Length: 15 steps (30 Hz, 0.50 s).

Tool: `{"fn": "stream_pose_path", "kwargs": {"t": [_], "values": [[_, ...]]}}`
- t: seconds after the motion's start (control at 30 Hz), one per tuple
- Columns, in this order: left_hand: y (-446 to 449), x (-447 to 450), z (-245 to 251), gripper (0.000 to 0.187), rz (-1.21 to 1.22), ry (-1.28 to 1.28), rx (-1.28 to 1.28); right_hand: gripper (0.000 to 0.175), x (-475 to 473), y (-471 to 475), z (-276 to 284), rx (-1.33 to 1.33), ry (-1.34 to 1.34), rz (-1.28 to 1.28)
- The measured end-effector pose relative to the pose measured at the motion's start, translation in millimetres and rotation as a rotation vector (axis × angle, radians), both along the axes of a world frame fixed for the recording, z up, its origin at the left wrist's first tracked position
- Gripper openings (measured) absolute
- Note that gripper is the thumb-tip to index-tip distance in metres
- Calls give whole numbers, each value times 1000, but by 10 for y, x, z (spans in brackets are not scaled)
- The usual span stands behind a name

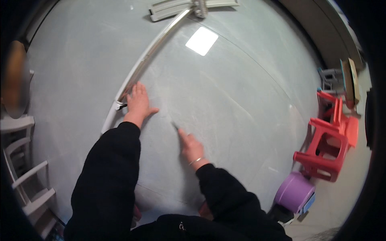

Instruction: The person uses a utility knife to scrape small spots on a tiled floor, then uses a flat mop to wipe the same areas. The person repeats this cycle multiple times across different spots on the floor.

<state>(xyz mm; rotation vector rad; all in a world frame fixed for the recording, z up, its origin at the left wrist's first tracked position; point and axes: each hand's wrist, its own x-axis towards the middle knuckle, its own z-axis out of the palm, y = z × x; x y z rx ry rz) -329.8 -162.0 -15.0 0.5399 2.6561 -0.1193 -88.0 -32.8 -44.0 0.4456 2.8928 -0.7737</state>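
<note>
My left hand [138, 101] is spread palm down on the grey floor [229, 126], fingertips beside a long, shiny pole [156, 39]. Whether the fingers touch the pole is hard to tell. Near the wrist, the pole has a white joint [118, 105] with a small black lever; its near end disappears behind my left sleeve. At the far end, a metal hub [200, 8] joins it to a flat, pale crosspiece [172, 9]. My right hand [193, 148] grips a thin, dark, blade-like tool [175, 125], index finger along it, its tip pointing down at the floor.
Red plastic stools [327, 147] lie tipped over on the right, beside a purple round plastic container [295, 192]. Behind them stands a flat tan board or box [352, 82]. White chair-like frames [30, 174] line the left. A bright light reflection [202, 41] shows on the floor.
</note>
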Motion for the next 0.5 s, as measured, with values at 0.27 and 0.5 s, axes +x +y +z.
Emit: {"fn": "stream_pose_path", "kwargs": {"t": [0.27, 0.5], "values": [[32, 1277, -110, 77, -535, -43, 562, 55, 1056, 873, 17, 277, 132, -484], [-870, 634, 347, 79, -485, 110, 607, 42, 717, 691, 333, -1619, 183, -1008]]}}
